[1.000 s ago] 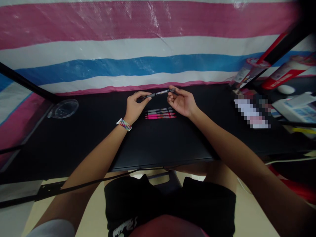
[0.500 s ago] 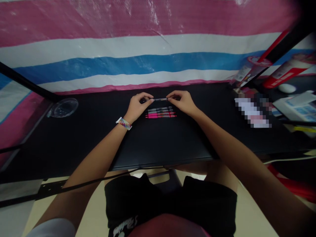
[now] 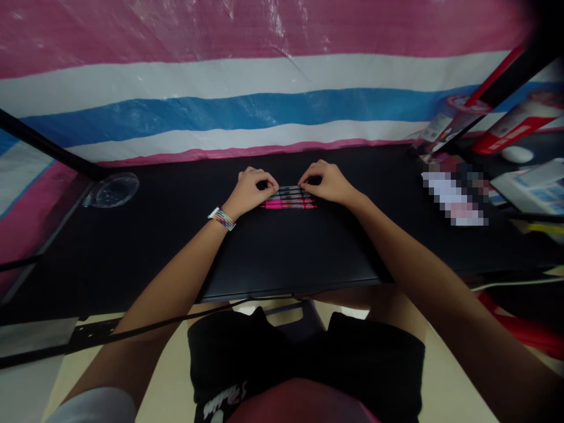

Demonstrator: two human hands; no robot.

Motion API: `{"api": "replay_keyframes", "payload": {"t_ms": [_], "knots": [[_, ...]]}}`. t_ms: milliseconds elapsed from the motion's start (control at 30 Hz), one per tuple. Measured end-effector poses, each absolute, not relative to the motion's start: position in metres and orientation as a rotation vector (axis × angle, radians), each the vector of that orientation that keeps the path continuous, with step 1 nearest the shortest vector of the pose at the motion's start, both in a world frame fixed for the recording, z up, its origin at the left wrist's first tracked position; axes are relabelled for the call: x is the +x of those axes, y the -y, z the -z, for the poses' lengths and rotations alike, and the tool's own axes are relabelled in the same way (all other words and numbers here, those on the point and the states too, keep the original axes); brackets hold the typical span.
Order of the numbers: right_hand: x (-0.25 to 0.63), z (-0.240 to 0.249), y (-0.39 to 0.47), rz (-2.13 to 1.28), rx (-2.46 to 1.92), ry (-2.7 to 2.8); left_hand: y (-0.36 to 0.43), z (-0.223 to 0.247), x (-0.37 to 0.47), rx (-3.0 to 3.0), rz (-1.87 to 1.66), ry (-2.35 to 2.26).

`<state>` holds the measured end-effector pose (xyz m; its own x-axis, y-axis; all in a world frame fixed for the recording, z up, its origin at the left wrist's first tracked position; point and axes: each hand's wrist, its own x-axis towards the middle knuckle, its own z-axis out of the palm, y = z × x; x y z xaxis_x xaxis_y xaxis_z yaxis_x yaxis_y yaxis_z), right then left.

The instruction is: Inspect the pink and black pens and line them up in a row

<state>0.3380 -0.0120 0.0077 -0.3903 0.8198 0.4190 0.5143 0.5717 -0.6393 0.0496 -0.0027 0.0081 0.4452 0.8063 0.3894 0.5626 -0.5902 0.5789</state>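
At the right of the table [image 3: 291, 252] I see a clear cup [image 3: 447, 124] and a red cup [image 3: 511, 134], and at its left a lid [image 3: 115, 190], all well apart from the pens [image 3: 288, 205] lying mid-table. My left hand [image 3: 254, 191] and right hand [image 3: 328, 182], knuckles up, pinch the ends of the farthest pen [image 3: 289, 188]; from here I can't tell whether it touches the table.

clr plastic disc [image 3: 116, 190], L | striped tarp [image 3: 247, 110], bhnd | red/wht cyl [image 3: 513, 129], far R
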Motion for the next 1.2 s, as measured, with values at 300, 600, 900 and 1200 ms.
{"api": "replay_keyframes", "payload": {"t_ms": [300, 600, 900, 1200], "knots": [[0.336, -0.014, 0.016, -0.501, -1.032, 2.067, 0.003, -0.008, 0.049, 2.341, -0.898, -1.171], [0.299, -0.031, 0.057, -0.392, -0.78, 2.316, -0.005, 0.001, 0.048, 2.327, -0.952, -1.169], [0.295, -0.028, 0.06, -0.463, -0.69, 2.366, -0.006, 0.001, 0.049, 2.317, -0.942, -1.17], [0.295, -0.027, 0.057, -0.608, -0.734, 2.228, 0.009, -0.014, 0.049, 2.288, -1.136, -1.105]]}}
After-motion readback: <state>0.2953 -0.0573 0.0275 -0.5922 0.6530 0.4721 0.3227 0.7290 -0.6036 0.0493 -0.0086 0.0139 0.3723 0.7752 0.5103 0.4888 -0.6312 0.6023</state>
